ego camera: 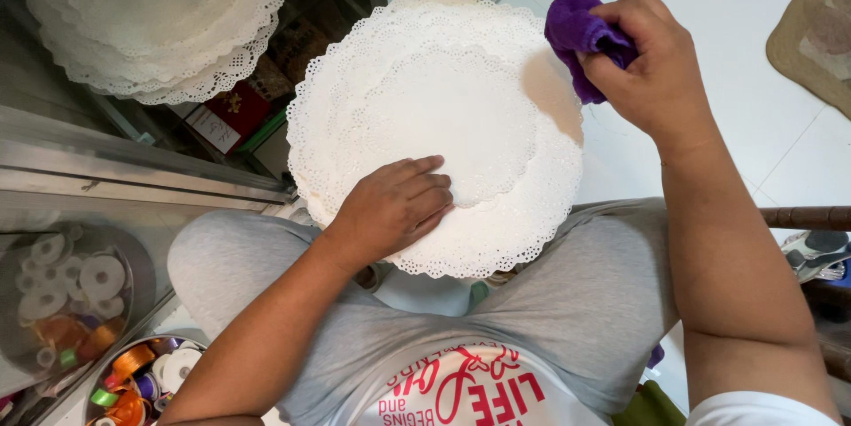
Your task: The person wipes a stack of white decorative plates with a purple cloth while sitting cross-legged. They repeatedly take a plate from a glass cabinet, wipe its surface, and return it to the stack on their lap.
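The left hand (394, 209) lies flat and open on the near part of the white lace doily (434, 129) that rests on the lap, so it should press steadily while the right hand (651, 58), closed around the purple cloth (576, 31), wipes gently at the far right edge.

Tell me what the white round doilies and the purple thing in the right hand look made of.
White doilies: likely thin paper, matte, judging by the punched lace pattern and scalloped edges; several lie stacked under the left hand. Plastic cannot be ruled out. Purple cloth: soft fabric, probably microfibre or terry, given its fuzzy nap and the way it bunches in the right hand.
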